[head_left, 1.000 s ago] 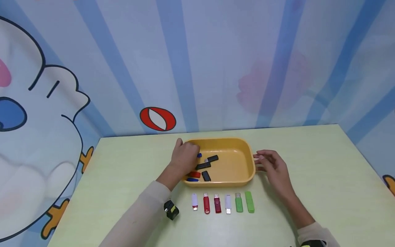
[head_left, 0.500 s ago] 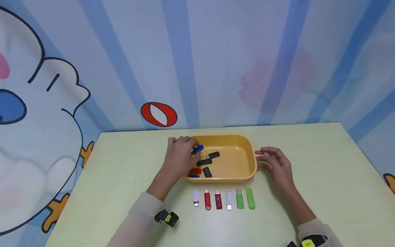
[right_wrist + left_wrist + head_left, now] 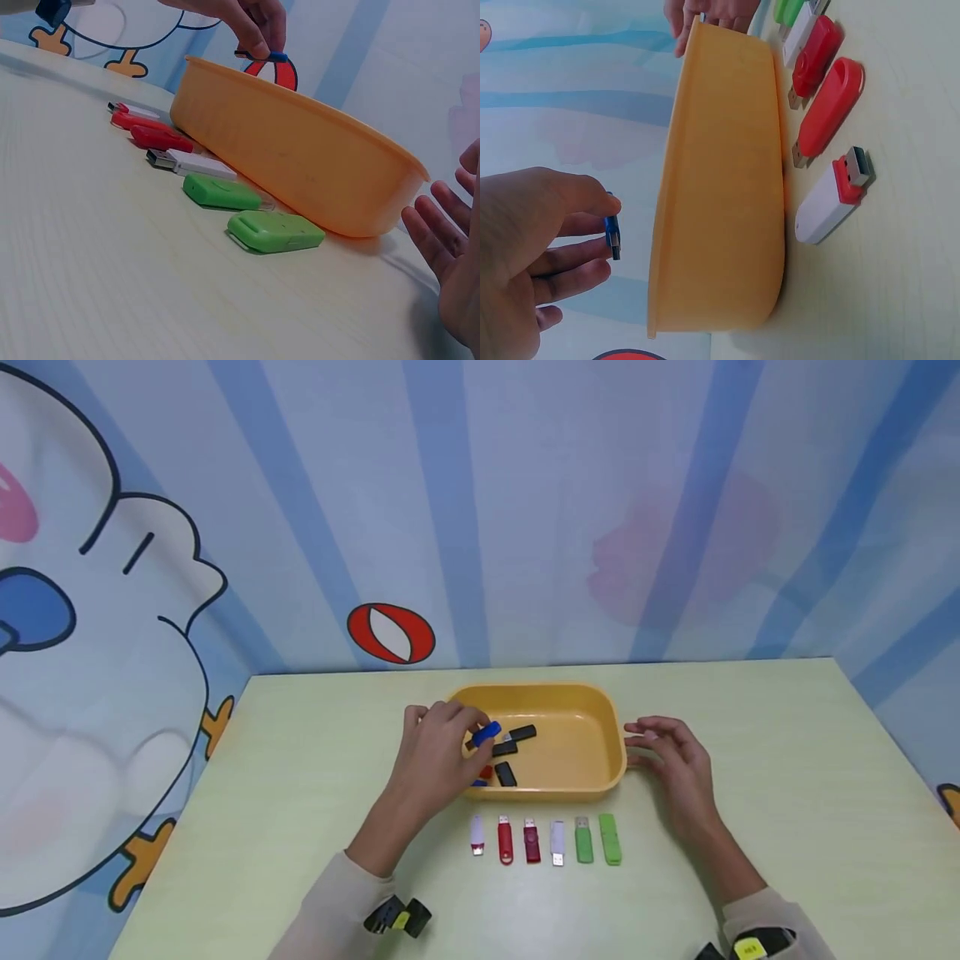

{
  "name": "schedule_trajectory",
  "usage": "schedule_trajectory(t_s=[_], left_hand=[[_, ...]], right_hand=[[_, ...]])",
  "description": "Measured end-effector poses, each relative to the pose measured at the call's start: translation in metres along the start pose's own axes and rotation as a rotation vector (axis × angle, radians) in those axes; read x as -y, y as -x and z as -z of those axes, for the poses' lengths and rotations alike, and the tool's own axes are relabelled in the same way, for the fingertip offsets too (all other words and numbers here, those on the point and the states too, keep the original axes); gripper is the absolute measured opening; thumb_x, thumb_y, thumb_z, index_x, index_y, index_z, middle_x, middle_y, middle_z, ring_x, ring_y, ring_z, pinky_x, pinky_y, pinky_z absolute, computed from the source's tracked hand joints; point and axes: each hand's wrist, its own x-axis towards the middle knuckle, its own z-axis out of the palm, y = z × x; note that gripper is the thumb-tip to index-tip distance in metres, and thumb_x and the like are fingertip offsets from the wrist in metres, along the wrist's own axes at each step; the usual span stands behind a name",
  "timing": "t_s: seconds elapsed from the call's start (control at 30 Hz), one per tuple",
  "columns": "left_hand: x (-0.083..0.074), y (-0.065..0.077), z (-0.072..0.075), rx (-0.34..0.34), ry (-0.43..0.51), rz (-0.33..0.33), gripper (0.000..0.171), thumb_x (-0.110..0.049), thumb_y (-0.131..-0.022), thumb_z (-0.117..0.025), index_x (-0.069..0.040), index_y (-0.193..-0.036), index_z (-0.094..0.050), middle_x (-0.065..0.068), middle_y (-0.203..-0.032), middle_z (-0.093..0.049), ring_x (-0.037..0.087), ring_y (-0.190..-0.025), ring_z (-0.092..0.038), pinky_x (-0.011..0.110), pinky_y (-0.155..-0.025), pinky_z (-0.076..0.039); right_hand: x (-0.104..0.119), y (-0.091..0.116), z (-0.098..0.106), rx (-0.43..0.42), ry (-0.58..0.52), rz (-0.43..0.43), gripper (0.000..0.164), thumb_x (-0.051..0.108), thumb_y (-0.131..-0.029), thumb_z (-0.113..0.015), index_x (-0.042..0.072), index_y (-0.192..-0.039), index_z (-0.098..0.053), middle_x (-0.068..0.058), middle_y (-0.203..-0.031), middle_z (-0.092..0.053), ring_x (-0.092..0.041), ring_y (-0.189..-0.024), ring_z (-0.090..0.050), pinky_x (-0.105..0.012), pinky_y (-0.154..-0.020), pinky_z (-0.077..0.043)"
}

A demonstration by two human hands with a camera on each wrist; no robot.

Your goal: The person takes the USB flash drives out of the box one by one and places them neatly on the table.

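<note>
A blue striped wall (image 3: 525, 543) stands behind a pale worktop (image 3: 757, 727). A yellow tray (image 3: 573, 739) sits on the worktop.

The left hand (image 3: 431, 756) is over the tray's left end, its thumb and fingers pinching a blue stick (image 3: 487, 732) up above the side. The right hand (image 3: 678, 764) is by the other end, fingers loose, holding nothing; I can't tell if they touch the tray.

The blue stick slants, plug end pointing left, and the right hand is well apart from it. Six sticks (image 3: 532, 843) lie in a row on the near side of the tray, right of the pinching fingers. Three black sticks (image 3: 506, 774) and a bit of red stick (image 3: 486, 772) show inside.

A second ago the blue stick was mostly hidden. Now I see it well, and the hand covers more red.
</note>
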Motion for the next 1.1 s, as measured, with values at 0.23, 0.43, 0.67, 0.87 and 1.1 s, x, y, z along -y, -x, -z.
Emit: schedule_trajectory(t_s=[0.23, 0.43, 0.67, 0.87, 1.1], left_hand=[[-0.006, 0.017, 0.005, -0.007, 0.046, 0.024, 0.026, -0.032, -0.091, -0.086, -0.016, -0.109, -0.078, -0.002, -0.099, -0.075, 0.02, -0.1, -0.066, 0.047, -0.095, -0.042], [-0.005, 0.038, 0.012, -0.008, 0.094, 0.102, 0.029, -0.029, -0.085, -0.091, -0.016, -0.108, -0.078, -0.004, -0.093, -0.075, 0.018, -0.094, -0.066, 0.045, -0.093, -0.041], [-0.008, 0.057, 0.019, 0.025, 0.149, 0.19, 0.035, -0.025, -0.081, -0.095, -0.017, -0.11, -0.078, -0.005, -0.089, -0.072, 0.015, -0.09, -0.064, 0.046, -0.095, -0.04], [-0.014, 0.072, 0.016, 0.024, 0.142, 0.222, 0.036, -0.024, -0.08, -0.095, -0.016, -0.11, -0.078, -0.004, -0.091, -0.073, 0.016, -0.093, -0.066, 0.044, -0.094, -0.041], [-0.019, 0.083, 0.017, 0.055, 0.122, 0.273, 0.029, -0.022, -0.083, -0.093, -0.017, -0.107, -0.079, -0.006, -0.089, -0.071, 0.014, -0.089, -0.064, 0.047, -0.095, -0.04]], right_hand=[[-0.002, 0.001, 0.004, -0.025, 0.0, 0.023, 0.031, 0.019, -0.113, -0.052, -0.006, -0.131, -0.054, 0.0, -0.118, -0.073, -0.01, -0.102, -0.074, -0.025, -0.085, -0.063], [-0.005, 0.0, 0.002, -0.011, 0.001, 0.017, 0.03, 0.018, -0.113, -0.052, -0.006, -0.131, -0.054, -0.001, -0.119, -0.073, -0.012, -0.103, -0.075, -0.027, -0.085, -0.063], [-0.007, -0.003, -0.004, 0.01, 0.046, 0.03, 0.031, 0.018, -0.112, -0.054, -0.006, -0.132, -0.054, -0.002, -0.123, -0.07, -0.011, -0.107, -0.073, -0.026, -0.086, -0.063], [-0.008, -0.001, -0.002, 0.03, 0.104, 0.035, 0.029, 0.012, -0.109, -0.059, -0.006, -0.132, -0.056, 0.001, -0.124, -0.07, -0.006, -0.105, -0.072, -0.025, -0.085, -0.063], [-0.008, 0.002, 0.0, 0.035, 0.167, 0.031, 0.037, 0.014, -0.106, -0.067, -0.005, -0.136, -0.059, 0.004, -0.127, -0.069, -0.006, -0.105, -0.071, -0.022, -0.086, -0.062]])
